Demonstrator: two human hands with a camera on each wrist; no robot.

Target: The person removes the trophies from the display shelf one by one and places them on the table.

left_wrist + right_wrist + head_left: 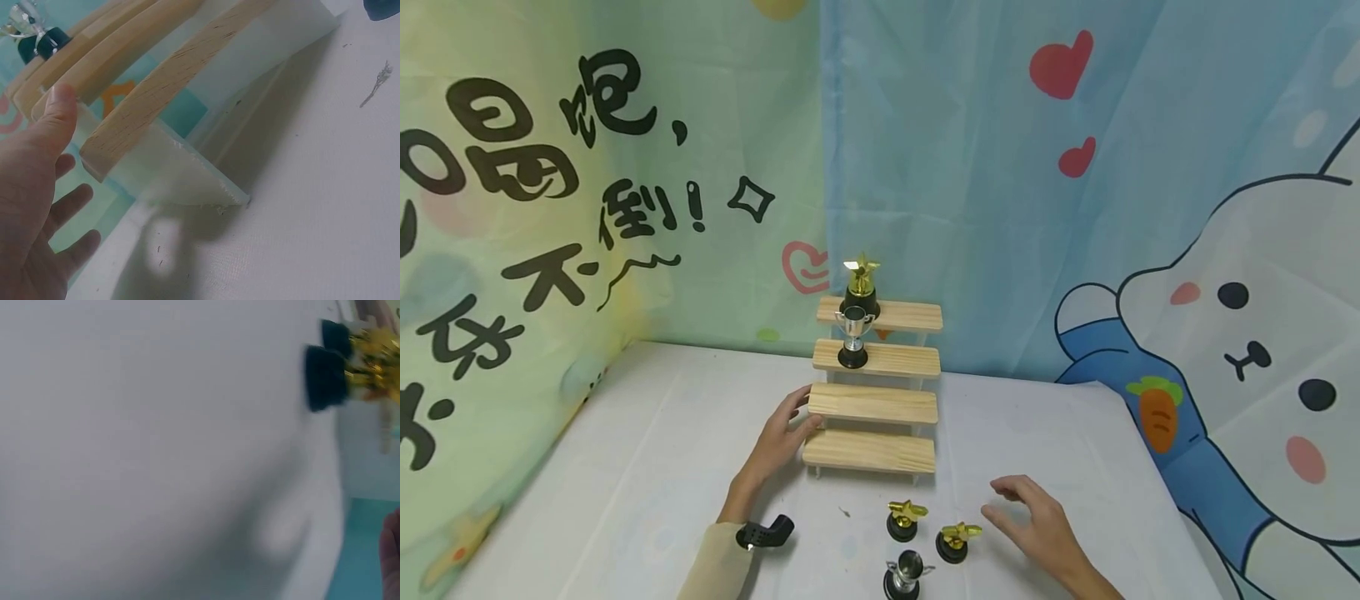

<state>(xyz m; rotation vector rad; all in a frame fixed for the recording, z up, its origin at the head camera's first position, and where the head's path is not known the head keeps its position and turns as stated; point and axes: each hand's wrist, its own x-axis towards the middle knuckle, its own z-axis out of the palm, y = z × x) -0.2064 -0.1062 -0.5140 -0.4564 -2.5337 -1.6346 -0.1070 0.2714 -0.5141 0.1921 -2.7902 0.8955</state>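
Observation:
A stepped wooden display rack [872,404] with pale translucent side panels stands at the back of the table. My left hand [782,437] is at its left side; in the left wrist view the thumb [59,112] rests against a step's end, the other fingers loosely spread. A gold star trophy [862,287] stands on the top step and a silver cup trophy [853,335] one step below. In front of the rack are two gold trophies [904,521] [956,542] and another silver cup trophy [904,575]. My right hand [1037,529] hovers to their right, fingers slightly bent, holding nothing.
A white cloth [685,433] covers the table. Printed curtains [940,167] hang behind it, with a cartoon bear [1262,375] on the right. On my left wrist is a black band [766,533].

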